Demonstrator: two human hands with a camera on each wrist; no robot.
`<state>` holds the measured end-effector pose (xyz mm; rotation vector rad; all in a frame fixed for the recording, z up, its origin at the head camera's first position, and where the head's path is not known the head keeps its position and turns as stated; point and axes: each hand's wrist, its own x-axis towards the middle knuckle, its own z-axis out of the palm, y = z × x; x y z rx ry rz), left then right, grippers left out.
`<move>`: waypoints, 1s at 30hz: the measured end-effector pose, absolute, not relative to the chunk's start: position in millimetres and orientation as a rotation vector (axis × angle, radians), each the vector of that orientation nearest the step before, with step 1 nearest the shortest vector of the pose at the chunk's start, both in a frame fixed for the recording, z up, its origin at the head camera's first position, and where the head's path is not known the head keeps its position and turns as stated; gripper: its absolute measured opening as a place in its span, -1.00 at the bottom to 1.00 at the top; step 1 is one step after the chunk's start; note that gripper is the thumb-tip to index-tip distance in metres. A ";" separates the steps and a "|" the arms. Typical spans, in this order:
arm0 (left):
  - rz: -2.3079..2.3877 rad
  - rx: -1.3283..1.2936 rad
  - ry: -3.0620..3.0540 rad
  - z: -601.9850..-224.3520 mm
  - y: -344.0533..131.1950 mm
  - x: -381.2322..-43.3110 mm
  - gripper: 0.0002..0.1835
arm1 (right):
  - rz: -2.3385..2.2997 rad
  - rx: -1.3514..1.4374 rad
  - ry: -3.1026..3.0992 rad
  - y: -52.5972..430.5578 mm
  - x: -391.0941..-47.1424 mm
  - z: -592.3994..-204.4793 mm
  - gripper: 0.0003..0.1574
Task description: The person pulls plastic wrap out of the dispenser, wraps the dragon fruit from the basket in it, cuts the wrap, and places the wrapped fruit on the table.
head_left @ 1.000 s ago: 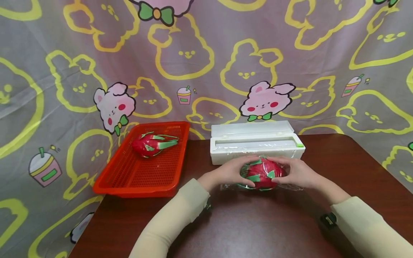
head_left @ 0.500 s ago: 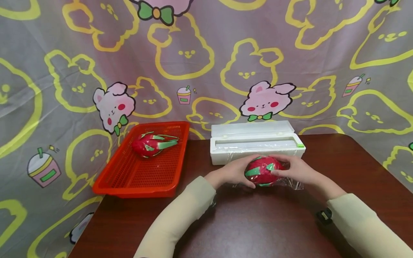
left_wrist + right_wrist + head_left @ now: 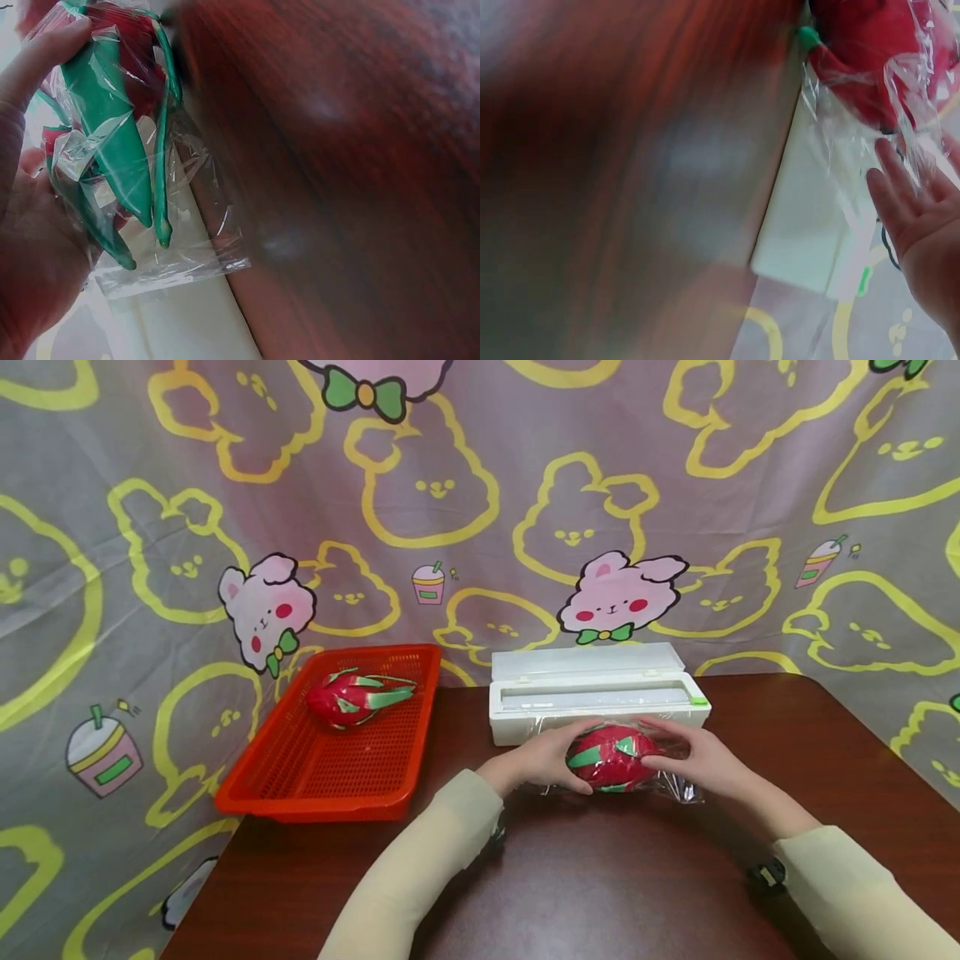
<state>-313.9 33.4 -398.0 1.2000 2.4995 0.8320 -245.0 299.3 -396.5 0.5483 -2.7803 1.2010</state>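
Note:
A red dragon fruit (image 3: 611, 762) with green scales, probably a model, is wrapped in clear cling film (image 3: 678, 787) over the table. My left hand (image 3: 546, 757) grips its left end, thumb on the near side. In the left wrist view, long green leaf tips (image 3: 120, 142) lie under the crinkled film, whose loose edge hangs past them. My right hand (image 3: 705, 762) holds the other end, thumb in front and fingers reaching behind. The right wrist view shows loose film (image 3: 840, 142) between these fingers (image 3: 892, 199) and the red body (image 3: 877, 52). The fruit's underside is hidden.
Just behind the hands stands a white cling film dispenser (image 3: 517, 727) with its lid raised and a film roll inside. An orange-red plastic basket (image 3: 318, 806) at the left holds another dragon fruit (image 3: 341, 697). A patterned curtain (image 3: 480, 510) hangs behind the brown table (image 3: 592, 877).
The dragon fruit has been turned a little in the hands, so its green scales face differently. The left hand has shifted slightly right. The right thumb has moved a little over the film.

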 end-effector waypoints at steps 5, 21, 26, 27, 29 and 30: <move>0.855 1.200 2.484 -399.2 32.7 -313.9 0.10 | 1.154 0.564 -2.727 313.5 -230.4 -399.4 -0.16; 0.884 1.149 2.462 -397.8 30.4 -315.6 0.09 | 1.032 0.462 -2.666 324.3 -224.7 -398.7 -0.73; 0.877 1.152 2.466 -397.9 30.7 -314.6 0.09 | 1.068 0.418 -2.661 322.9 -231.1 -392.2 -0.82; 0.877 1.147 2.465 -397.8 30.8 -314.1 0.09 | 1.076 0.423 -2.659 322.5 -233.1 -390.7 -0.82; 0.875 1.141 2.463 -397.2 30.9 -312.9 0.08 | 1.085 0.430 -2.653 321.2 -237.7 -389.0 -0.80; 0.876 1.138 2.461 -397.0 31.0 -312.4 0.08 | 1.094 0.435 -2.648 320.5 -239.7 -388.1 -0.79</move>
